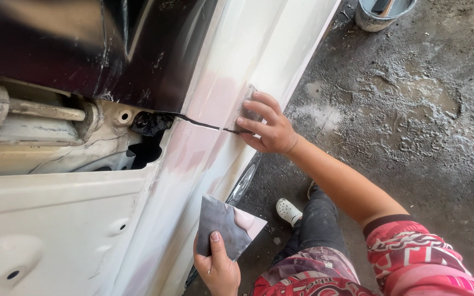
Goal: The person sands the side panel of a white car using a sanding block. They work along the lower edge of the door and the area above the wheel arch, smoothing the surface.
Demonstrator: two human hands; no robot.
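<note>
While the head camera looked down, the right hand [267, 127] pressed a small spreader [243, 107] flat against the white car panel [193, 137], smoothing pinkish filler; the left hand [218, 266] pinched a grey mixing board [223, 226] below. More filler likely needed steady, even pressure.

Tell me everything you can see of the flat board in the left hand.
The board is a thin, flat, roughly square plate, dark grey and smeared, looking like metal or stiff plastic. A dab of pale pink filler sits on its right side. It is tilted, one corner pointing up beside the white car panel; contact with the panel is unclear. The left hand grips its lower edge, thumb pressed flat on the face. The right hand does not touch it.
</note>
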